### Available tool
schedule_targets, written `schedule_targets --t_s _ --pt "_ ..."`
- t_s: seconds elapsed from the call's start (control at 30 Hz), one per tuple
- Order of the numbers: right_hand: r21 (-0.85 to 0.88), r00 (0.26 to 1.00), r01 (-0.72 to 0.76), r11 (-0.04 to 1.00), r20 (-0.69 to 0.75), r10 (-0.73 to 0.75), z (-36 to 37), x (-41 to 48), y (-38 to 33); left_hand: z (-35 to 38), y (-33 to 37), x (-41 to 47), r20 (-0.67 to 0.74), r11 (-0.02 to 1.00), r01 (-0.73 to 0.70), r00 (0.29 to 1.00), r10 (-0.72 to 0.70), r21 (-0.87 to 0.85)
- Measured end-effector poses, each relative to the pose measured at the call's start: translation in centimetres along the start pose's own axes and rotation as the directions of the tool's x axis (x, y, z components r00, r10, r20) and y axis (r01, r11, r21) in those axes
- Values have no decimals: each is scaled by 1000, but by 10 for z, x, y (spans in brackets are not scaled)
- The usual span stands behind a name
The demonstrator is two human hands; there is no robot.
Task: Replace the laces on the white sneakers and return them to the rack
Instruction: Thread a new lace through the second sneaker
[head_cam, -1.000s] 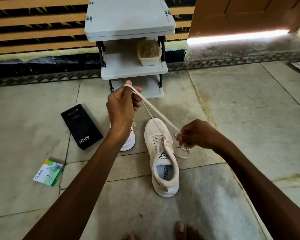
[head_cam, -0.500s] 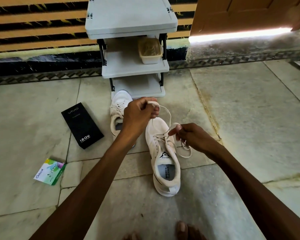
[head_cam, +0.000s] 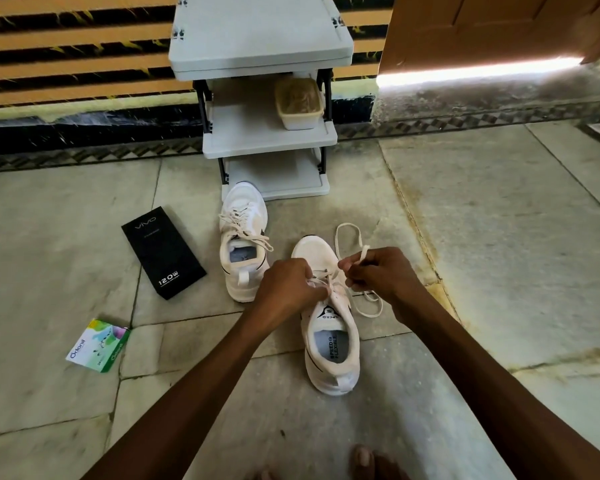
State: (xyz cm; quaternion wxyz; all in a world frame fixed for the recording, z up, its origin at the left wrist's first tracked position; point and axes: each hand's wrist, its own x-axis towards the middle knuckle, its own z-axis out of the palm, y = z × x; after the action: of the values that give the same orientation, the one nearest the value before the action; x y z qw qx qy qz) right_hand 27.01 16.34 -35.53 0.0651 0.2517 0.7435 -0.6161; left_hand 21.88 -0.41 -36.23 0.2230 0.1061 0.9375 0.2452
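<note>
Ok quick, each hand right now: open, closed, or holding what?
Left hand: closed, pinching the flat cream shoelace over the nearer white sneaker.
Right hand: closed, pinching that shoelace's free end.

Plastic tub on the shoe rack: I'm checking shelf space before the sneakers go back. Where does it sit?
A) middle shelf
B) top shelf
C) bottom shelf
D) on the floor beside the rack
A: the plastic tub stands on the middle shelf of the shoe rack, just under the top one.
</note>
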Motion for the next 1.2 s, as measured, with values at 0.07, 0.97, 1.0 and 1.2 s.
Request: schedule_targets --t_s 0.07,0.97,1.0,1.2 --pt "22 1000 -1 1000 -9 1 6 1 0 2 1 -2 -42 1000 7 999 -8 -6" --pt "-537 937 209 818 -131 -325 59 4 18 -1 -25 3 139 671 253 966 -220 -697" --pt "-537 934 218 815 -129 -334 60 5 20 -1 -25 2 138 671 251 966 -218 -698" --pt "-469 935 230 853 -135 -327 66 7 28 1 -25 2 171 640 243 970 -174 -729"
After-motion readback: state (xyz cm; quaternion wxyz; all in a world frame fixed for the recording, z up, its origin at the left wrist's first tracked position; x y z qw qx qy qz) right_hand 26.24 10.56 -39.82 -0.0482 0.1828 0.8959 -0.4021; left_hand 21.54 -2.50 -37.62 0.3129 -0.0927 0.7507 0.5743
